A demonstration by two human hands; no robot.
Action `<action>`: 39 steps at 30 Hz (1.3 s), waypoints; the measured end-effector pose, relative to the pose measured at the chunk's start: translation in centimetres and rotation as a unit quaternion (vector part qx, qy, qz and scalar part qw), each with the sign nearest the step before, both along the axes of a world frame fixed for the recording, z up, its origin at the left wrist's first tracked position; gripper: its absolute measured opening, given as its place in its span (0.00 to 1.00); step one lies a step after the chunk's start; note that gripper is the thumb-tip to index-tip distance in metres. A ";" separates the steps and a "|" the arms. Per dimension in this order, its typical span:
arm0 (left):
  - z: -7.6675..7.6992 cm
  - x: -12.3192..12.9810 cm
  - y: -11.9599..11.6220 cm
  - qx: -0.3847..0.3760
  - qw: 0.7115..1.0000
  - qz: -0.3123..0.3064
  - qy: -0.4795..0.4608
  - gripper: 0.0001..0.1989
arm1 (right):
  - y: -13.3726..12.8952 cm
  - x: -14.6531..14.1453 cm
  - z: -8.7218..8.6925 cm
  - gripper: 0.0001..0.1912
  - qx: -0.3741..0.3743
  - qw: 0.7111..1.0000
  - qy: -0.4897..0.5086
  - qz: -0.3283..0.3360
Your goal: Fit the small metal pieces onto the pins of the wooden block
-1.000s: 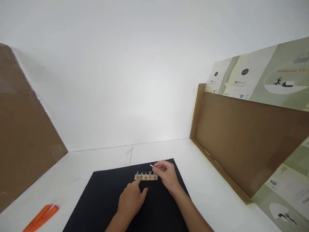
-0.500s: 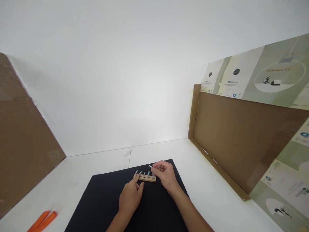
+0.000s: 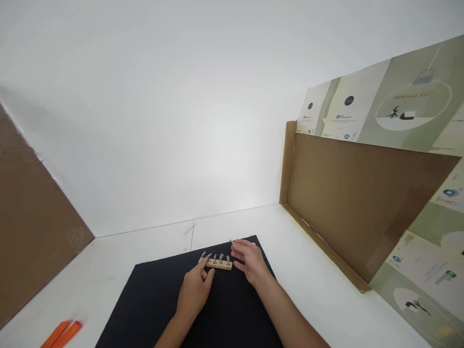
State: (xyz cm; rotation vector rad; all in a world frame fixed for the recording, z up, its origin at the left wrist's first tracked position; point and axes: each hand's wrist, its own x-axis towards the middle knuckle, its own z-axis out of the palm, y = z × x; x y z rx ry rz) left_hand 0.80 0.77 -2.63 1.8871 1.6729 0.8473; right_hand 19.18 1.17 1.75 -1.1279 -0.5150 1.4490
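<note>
A small light wooden strip lies on a black mat, with several metal pieces standing in a row along it. My left hand is at the strip's left end, index finger stretched onto it and thumb apart; it grips nothing that I can see. To the right of the strip, my right hand is raised a little and holds a small metal piece between its fingers, with the thumb apart below. Most of that piece is hidden by the fingers.
Orange-handled objects lie on the white table at the lower left. Cardboard panels stand at the left and right, and a white wall rises behind.
My right hand has shifted slightly up and right from the strip, its thumb now spread away from the metal piece. My left hand stays at the strip. The view has moved slightly.
</note>
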 end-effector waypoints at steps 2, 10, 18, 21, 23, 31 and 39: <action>-0.2 0.0 0.1 0.008 1.000 -0.001 -0.016 0.27 | 0.1 0.1 -0.1 0.14 -0.007 1.000 0.016 0.005; -0.3 0.4 0.2 0.032 0.999 0.020 -0.030 0.27 | 0.1 -0.1 0.0 0.14 -0.001 0.998 0.059 0.006; 0.2 0.5 0.2 0.009 0.999 0.034 -0.013 0.27 | -0.1 -0.3 0.1 0.14 0.009 0.998 0.050 0.032; 0.5 0.7 0.2 -0.036 0.998 0.016 -0.058 0.30 | -0.3 -0.7 0.2 0.12 0.006 0.998 0.037 0.047; 0.5 0.9 0.2 -0.062 0.993 0.007 -0.105 0.33 | -0.4 -0.9 0.1 0.11 0.012 0.998 0.033 0.054; 0.3 1.1 0.2 -0.080 0.970 0.032 -0.226 0.35 | -0.3 -0.8 0.0 0.12 0.012 0.998 0.031 0.054; 0.5 0.4 1.1 -0.170 0.939 -0.005 -0.298 0.39 | -0.4 -1.0 0.0 0.12 0.007 0.998 0.019 0.062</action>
